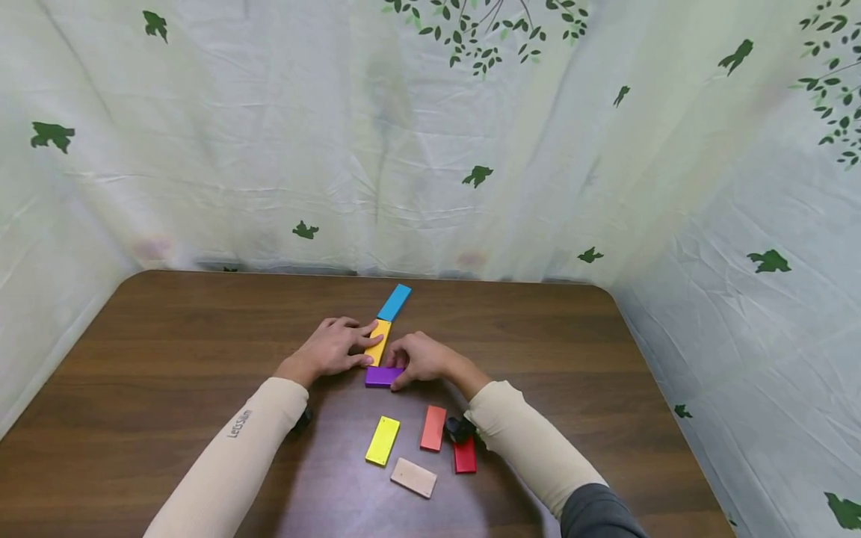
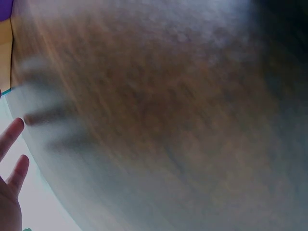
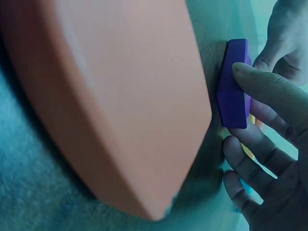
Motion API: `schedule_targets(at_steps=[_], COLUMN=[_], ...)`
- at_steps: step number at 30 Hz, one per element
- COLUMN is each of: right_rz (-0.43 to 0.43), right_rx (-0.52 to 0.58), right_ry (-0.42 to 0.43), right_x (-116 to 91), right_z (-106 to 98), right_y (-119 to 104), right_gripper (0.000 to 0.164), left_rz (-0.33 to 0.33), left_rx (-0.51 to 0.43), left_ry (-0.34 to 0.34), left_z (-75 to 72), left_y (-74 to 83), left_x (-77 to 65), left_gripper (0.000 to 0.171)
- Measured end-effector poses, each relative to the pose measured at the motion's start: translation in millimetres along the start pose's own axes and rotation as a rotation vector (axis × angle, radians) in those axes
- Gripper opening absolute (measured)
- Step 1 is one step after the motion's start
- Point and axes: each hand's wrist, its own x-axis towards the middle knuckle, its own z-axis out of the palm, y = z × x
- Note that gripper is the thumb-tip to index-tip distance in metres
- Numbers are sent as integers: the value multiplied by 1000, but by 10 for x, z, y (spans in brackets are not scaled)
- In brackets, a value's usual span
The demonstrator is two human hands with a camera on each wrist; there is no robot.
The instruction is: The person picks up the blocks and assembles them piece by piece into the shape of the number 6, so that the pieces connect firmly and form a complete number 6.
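Observation:
In the head view a blue block (image 1: 394, 302) and an orange-yellow block (image 1: 379, 344) lie end to end on the table. A purple block (image 1: 379, 376) sits crosswise at the near end of the orange-yellow one. My left hand (image 1: 334, 347) has its fingers spread and touches the orange-yellow block from the left; only some of its fingers (image 2: 10, 137) show in the left wrist view. From the right, my right hand (image 1: 424, 357) pinches the purple block's right end, with the thumb (image 3: 250, 72) on its near face in the right wrist view.
Nearer to me lie a bright yellow block (image 1: 383, 441), a coral block (image 1: 433, 428), a beige block (image 1: 413, 478) and a red block (image 1: 465, 457). The right wrist camera (image 1: 460, 429) partly covers the red one. A white curtain (image 1: 269, 149) hangs behind the wooden table (image 1: 202, 336).

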Motion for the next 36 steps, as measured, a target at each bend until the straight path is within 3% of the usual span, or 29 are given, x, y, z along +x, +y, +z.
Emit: schedule_targets(at_steps=[17, 22, 29, 36], right_rz=[6, -30, -52, -114], right_rx=[2, 33, 59, 62], right_ry=[4, 3, 0, -54], right_x=[-20, -38, -141, -322], right_z=[-22, -30, -106, -174], right_y=[8, 42, 121, 160], right_gripper=[28, 34, 43, 38], left_rz=[2, 1, 2, 0], left_rx=[1, -4, -4, 3], left_ry=[-2, -5, 0, 0], left_z=[-28, -18, -4, -1], left_y=[25, 25, 10, 9], left_x=[6, 12, 10, 7], left_gripper=[52, 52, 53, 52])
